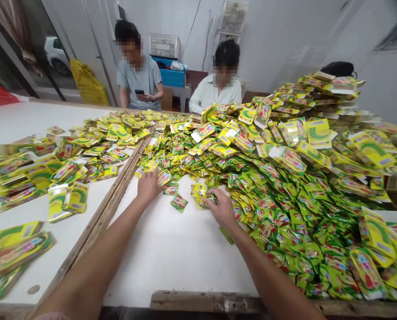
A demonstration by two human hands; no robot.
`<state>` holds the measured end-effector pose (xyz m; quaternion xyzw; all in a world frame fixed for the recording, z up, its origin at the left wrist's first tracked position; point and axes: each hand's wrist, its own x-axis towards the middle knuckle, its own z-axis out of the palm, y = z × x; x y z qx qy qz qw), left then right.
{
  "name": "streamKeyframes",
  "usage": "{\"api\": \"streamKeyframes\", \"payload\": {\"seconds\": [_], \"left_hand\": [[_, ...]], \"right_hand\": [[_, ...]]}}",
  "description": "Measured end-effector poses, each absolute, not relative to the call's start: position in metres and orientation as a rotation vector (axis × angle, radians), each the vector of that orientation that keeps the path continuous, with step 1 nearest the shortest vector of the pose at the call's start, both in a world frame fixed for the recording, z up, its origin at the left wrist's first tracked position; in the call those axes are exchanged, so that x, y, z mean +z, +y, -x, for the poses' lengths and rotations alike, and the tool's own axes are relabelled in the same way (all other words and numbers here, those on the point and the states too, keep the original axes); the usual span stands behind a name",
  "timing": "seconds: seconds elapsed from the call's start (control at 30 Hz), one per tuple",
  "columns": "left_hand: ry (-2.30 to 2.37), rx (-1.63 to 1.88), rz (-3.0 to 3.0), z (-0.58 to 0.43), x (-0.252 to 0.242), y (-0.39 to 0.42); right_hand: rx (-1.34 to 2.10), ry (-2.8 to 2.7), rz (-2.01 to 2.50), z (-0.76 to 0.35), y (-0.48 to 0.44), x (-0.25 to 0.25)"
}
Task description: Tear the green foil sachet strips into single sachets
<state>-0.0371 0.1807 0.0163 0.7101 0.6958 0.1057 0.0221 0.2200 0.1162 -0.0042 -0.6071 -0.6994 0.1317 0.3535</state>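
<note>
My left hand (148,187) is at the near edge of the sachet heap, beside the wooden divider. Its fingers reach forward over the packets, and their tips are partly hidden; a yellow packet (165,178) lies against them. Just right of it, two loose green sachets (178,203) rest on the white tabletop (151,249). My right hand (223,208) pinches a few shiny yellow sachets (198,192) between thumb and fingers, low over the table. Beside that hand spreads a large heap of green and yellow sachets (285,218).
Flat printed cartons (291,160) are piled on the heap at the back and right. Across the wooden divider (118,186) more yellow cartons (68,198) lie. A wooden rim (201,302) runs along the near edge. Two people sit opposite, one holding a phone (140,92).
</note>
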Motion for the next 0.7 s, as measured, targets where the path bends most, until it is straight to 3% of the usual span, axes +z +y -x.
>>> {"api": "streamKeyframes", "payload": {"seconds": [0.2,0.53,0.7], "left_hand": [[2.13,0.187,-2.148,0.041,0.021,0.166],[1.632,-0.124,-2.502,0.073,0.047,0.077],[1.788,0.159,-2.398,0.05,0.031,0.066]], "right_hand": [[0.655,-1.685,1.797,-0.216,0.076,-0.014],[0.475,-1.996,2.011,-0.211,0.08,0.004],[0.199,-2.092,1.771,-0.202,0.094,0.007]]}}
